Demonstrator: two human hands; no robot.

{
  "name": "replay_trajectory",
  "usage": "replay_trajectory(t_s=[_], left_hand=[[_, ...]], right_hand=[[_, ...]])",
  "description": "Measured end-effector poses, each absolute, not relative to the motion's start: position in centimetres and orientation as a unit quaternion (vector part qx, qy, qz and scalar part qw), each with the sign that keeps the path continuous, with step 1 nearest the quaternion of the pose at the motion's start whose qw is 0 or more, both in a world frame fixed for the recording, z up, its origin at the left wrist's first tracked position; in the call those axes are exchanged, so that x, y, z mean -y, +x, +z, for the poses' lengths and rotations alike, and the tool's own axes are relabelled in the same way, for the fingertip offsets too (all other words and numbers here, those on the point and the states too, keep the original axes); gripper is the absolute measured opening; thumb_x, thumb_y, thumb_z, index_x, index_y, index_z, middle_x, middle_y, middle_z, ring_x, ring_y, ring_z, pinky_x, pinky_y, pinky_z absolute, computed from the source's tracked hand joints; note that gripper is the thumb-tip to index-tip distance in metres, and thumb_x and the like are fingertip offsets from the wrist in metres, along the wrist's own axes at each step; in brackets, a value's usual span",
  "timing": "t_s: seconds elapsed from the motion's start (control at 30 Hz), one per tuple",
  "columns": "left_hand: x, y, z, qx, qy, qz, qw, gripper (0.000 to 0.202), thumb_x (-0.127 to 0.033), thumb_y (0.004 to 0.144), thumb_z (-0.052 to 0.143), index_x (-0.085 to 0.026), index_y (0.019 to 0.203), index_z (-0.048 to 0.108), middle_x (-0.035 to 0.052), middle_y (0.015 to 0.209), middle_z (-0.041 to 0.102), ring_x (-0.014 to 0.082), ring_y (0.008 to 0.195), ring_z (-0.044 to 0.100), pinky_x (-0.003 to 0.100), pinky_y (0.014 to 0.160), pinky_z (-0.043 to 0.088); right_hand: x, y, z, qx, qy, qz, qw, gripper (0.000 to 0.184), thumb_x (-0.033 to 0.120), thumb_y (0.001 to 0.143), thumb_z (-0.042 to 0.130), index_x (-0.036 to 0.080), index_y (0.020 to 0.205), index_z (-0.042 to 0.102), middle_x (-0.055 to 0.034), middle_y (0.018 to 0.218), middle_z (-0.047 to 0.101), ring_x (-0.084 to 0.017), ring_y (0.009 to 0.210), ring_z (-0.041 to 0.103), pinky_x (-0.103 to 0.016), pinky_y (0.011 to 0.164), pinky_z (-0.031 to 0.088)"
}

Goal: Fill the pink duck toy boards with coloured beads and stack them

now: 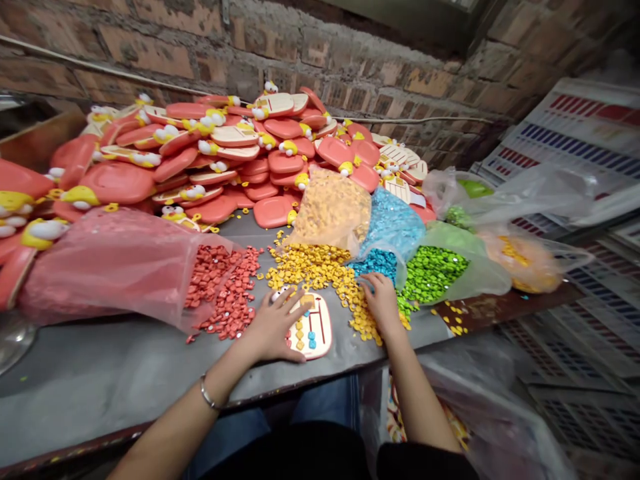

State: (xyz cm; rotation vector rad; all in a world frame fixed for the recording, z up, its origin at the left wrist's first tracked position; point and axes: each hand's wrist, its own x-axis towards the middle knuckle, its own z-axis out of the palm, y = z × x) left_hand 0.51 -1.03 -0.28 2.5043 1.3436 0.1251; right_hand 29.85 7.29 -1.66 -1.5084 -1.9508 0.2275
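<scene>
My left grip (273, 327) lay wide and flat over a cream board with a red rim (320, 327), which sat on the grey bench (100, 380) in front of me. Its fingers reached toward a small white-eyed piece at the board's top corner, and a metal bangle (204, 393) circled that wrist. Yellow and blue studs (299, 337) stood in short columns on the board's face. That spread hold seemed a sound way to work, as it pinned the board steady and left the studded area uncovered.

My right grip (383, 303) sat with its fingers slightly spread and curved down at the edge of the loose yellow pieces (320, 273), beside a clear bag of blue pieces (377, 263). I couldn't tell whether it had closed on anything. Reaching in from the edge of the spill looked like the tidier approach.

Loose red pieces (227, 293) lay left of the board, by a pink plastic bag (110, 267), and a bag of green pieces (433, 273) lay to the right. A large heap of red-rimmed boards (215, 150) rose behind them, against a brick wall (300, 60).
</scene>
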Motion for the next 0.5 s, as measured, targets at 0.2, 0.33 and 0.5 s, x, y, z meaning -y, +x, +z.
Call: replay_trajectory(t_s=[0.2, 0.33, 0.5], left_hand=[[1.1, 0.9, 0.3, -0.461, 0.873, 0.031, 0.155, 0.1, -0.078, 0.06, 0.068, -0.036, 0.145, 0.038, 0.01, 0.159, 0.02, 0.0417, 0.143, 0.017, 0.062, 0.11, 0.01], [1.1, 0.9, 0.0, -0.468, 0.871, 0.038, 0.145, 0.108, -0.081, 0.058, 0.065, -0.021, 0.144, 0.041, 0.0154, 0.158, 0.021, 0.0404, 0.144, 0.017, 0.06, 0.112, 0.012], [1.1, 0.9, 0.0, -0.463, 0.874, 0.031, 0.143, 0.103, -0.079, 0.059, 0.068, -0.024, 0.142, 0.042, 0.0142, 0.159, 0.018, 0.0406, 0.144, 0.014, 0.061, 0.111, 0.009]], right_hand=[[-9.2, 31.0, -2.5, 0.75, -0.607, 0.076, 0.252, 0.016, 0.016, 0.085, 0.052, 0.017, 0.08, 0.068, -0.0096, 0.084, 0.064, -0.023, 0.08, 0.061, -0.035, 0.078, 0.049], [-6.9, 29.0, -1.6, 0.77, -0.514, 0.093, 0.365, 0.013, 0.02, 0.088, 0.053, 0.019, 0.087, 0.066, -0.0097, 0.094, 0.064, -0.023, 0.087, 0.062, -0.036, 0.081, 0.051], [-4.9, 24.3, -1.3, 0.834, -0.399, 0.149, 0.35, 0.013, 0.014, 0.089, 0.052, 0.021, 0.088, 0.063, -0.0087, 0.098, 0.066, -0.021, 0.093, 0.063, -0.035, 0.081, 0.052]])
